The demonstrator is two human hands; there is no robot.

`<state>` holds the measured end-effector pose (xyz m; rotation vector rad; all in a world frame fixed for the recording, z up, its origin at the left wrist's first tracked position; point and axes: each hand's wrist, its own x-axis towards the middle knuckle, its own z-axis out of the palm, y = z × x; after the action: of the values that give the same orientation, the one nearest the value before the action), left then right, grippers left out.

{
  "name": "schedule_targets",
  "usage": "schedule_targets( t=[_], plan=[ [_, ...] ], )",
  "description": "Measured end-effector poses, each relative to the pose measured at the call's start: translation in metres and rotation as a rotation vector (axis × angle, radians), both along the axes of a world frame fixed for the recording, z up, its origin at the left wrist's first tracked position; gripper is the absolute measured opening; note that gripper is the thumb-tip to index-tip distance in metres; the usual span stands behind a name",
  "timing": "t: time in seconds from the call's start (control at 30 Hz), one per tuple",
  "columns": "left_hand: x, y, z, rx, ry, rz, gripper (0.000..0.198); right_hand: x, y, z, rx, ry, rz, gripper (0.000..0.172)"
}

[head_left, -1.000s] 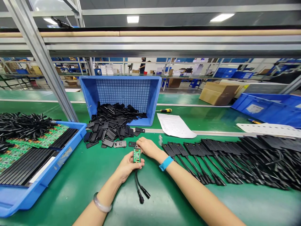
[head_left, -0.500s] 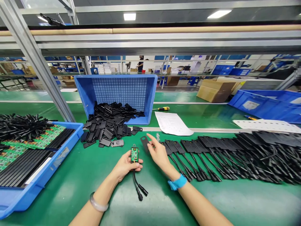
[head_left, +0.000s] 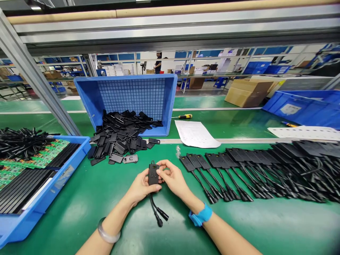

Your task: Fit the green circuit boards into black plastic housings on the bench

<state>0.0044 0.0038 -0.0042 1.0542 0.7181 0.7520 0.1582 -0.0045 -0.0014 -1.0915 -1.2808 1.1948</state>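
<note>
My left hand [head_left: 140, 189] grips a small black module [head_left: 153, 173] from below, with two black cable ends [head_left: 158, 214] hanging under it onto the green mat. My right hand [head_left: 171, 178] closes on the same module from the right, fingers pressing its black cover. A pile of loose black plastic covers [head_left: 120, 140] spills out of a tipped blue crate [head_left: 132, 97] just beyond my hands. One grey cover [head_left: 130, 159] lies at the pile's near edge.
A row of finished black modules with cables [head_left: 252, 166] lies to the right. A blue tray [head_left: 39, 198] at left holds green circuit boards [head_left: 42, 156] and black cables. A paper sheet [head_left: 195, 134], a yellow screwdriver [head_left: 184, 116], cardboard boxes [head_left: 248, 92] and a blue bin [head_left: 305, 109] sit behind.
My right hand picked a black cover off the mat and brought it onto the green board in my left hand; the board's face is now covered.
</note>
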Motion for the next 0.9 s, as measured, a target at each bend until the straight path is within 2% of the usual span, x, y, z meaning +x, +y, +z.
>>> schedule_targets(
  t=[0.13,0.3,0.43,0.5,0.57,0.67,0.73,0.9],
  plan=[
    [0.001,-0.002,0.001,0.067,0.082,0.007,0.063,0.001,0.001,0.000,-0.038,0.002,-0.013,0.040],
    [0.001,-0.004,-0.002,0.095,0.139,0.007,0.072,0.004,0.006,-0.001,-0.076,-0.063,0.115,0.044],
    [0.003,-0.005,-0.002,0.074,0.176,0.004,0.063,0.002,0.009,-0.007,0.001,-0.204,0.049,0.045],
    [0.004,-0.005,-0.002,0.073,0.137,0.041,0.069,-0.001,0.007,-0.008,0.073,-0.346,-0.021,0.043],
    [0.005,-0.005,-0.003,0.086,0.067,0.066,0.085,-0.005,0.002,-0.005,0.155,-0.538,-0.062,0.040],
    [0.005,-0.006,-0.007,0.110,0.057,0.012,0.105,-0.007,-0.006,0.006,0.210,-0.838,-0.049,0.051],
    [0.003,-0.005,-0.010,0.171,0.130,0.015,0.104,-0.002,-0.008,0.014,0.177,-1.027,-0.070,0.048],
    [-0.003,0.001,-0.012,0.295,0.303,0.117,0.082,0.024,-0.003,0.027,-0.010,-1.444,-0.191,0.033]
  ],
)
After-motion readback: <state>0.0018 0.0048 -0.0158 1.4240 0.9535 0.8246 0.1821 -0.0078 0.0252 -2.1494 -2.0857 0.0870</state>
